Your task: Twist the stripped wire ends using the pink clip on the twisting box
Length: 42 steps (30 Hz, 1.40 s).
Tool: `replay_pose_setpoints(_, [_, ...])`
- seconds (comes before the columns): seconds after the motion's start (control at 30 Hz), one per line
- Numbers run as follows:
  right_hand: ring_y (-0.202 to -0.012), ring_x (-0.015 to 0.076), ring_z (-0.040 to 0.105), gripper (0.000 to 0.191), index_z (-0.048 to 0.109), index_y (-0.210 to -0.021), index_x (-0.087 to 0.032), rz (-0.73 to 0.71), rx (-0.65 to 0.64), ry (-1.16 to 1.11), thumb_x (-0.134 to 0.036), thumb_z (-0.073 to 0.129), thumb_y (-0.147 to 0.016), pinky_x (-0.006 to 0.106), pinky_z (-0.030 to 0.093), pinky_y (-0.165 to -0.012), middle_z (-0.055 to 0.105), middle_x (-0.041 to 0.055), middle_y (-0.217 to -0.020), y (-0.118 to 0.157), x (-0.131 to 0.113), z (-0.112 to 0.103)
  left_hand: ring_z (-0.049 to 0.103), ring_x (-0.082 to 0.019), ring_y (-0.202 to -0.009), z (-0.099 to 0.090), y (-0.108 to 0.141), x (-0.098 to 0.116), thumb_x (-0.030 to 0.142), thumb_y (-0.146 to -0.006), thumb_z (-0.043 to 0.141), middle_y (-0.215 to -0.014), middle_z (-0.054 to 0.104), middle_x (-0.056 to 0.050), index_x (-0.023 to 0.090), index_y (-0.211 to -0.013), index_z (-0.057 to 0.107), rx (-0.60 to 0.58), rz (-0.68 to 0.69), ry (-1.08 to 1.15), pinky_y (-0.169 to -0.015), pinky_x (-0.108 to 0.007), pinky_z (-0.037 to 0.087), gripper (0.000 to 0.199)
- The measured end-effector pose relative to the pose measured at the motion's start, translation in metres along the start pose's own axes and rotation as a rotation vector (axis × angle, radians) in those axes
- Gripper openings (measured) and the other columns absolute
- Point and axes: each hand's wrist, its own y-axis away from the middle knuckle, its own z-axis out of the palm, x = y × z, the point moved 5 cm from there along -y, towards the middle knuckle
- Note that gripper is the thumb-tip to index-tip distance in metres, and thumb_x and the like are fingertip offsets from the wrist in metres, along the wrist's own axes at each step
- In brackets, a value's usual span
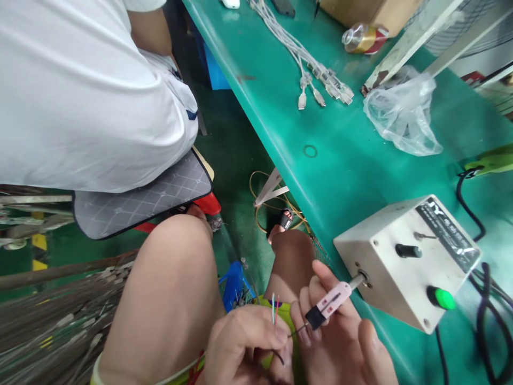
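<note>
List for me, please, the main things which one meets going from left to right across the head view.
White fabric shirt of a co-worker → bare left hand → slim pink-and-black plastic piece → boxy beige device with a green button.

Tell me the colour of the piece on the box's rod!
That piece is mostly pale pink with a black end; head view.

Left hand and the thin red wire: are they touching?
Touching. The head view shows the left hand pinching thumb against finger, with the thin red wire sticking up straight from that pinch.
</note>
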Motion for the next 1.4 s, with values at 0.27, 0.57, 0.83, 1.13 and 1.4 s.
replay_pose_setpoints(0.27, [-0.066,0.02,0.049,0.069,0.092,-0.113,-0.03,-0.069,-0.041,0.058,-0.082,0.087,-0.068,0.031,0.049,-0.06,0.063,0.0051,-0.075,-0.009,0.003,0.002,0.064,-0.011,-0.052,-0.001,0.002,-0.006,0.024,-0.107,0.072,-0.076,0.069,-0.001,0.023,-0.112,0.07,0.064,-0.013,0.005,-0.048,-0.017,0.051,0.005])
replay_pose_setpoints(0.57, [-0.068,0.0208,0.044,0.042,0.09,-0.111,-0.029,-0.163,-0.253,-0.015,-0.064,0.075,-0.093,0.034,0.039,-0.062,0.05,0.0015,-0.077,-0.011,0.007,0.0,0.063,-0.008,-0.054,0.006,-0.011,0.001,0.011,-0.105,0.071,-0.083,0.071,-0.001,0.024,-0.122,0.065,-0.011,0.028,0.02,-0.053,-0.016,0.052,0.022])
replay_pose_setpoints(0.83, [-0.069,0.0204,0.044,0.039,0.086,-0.102,-0.028,-0.171,-0.352,0.003,-0.063,0.071,-0.096,0.034,0.041,-0.063,0.05,0.0022,-0.085,-0.013,0.007,0.001,0.052,-0.008,-0.048,0.008,-0.016,0.006,0.012,-0.105,0.066,-0.074,0.066,0.001,0.023,-0.11,0.062,0.036,0.044,-0.162,-0.044,-0.016,0.041,0.014])
replay_pose_setpoints(1.13, [-0.064,0.0197,0.04,0.1,0.084,-0.136,-0.026,-0.114,-0.291,-0.071,-0.085,0.091,-0.055,0.035,0.043,-0.06,0.053,-0.0003,-0.077,-0.014,0.016,0.001,0.054,-0.009,-0.047,0.009,-0.019,0.013,0.006,-0.099,0.069,-0.076,0.068,0.001,0.023,-0.105,0.064,0.074,0.085,-0.271,-0.043,-0.018,0.042,0.018])
replay_pose_setpoints(1.4, [-0.063,0.0232,0.051,0.069,0.09,-0.122,-0.024,-0.133,-0.215,-0.086,-0.072,0.081,-0.073,0.038,0.051,-0.061,0.063,0.0051,-0.076,-0.007,0.029,-0.013,0.049,-0.01,-0.052,0.007,-0.015,0.009,0.015,-0.107,0.065,-0.075,0.066,0.001,0.025,-0.114,0.064,0.025,0.02,-0.076,-0.047,-0.019,0.043,0.012])
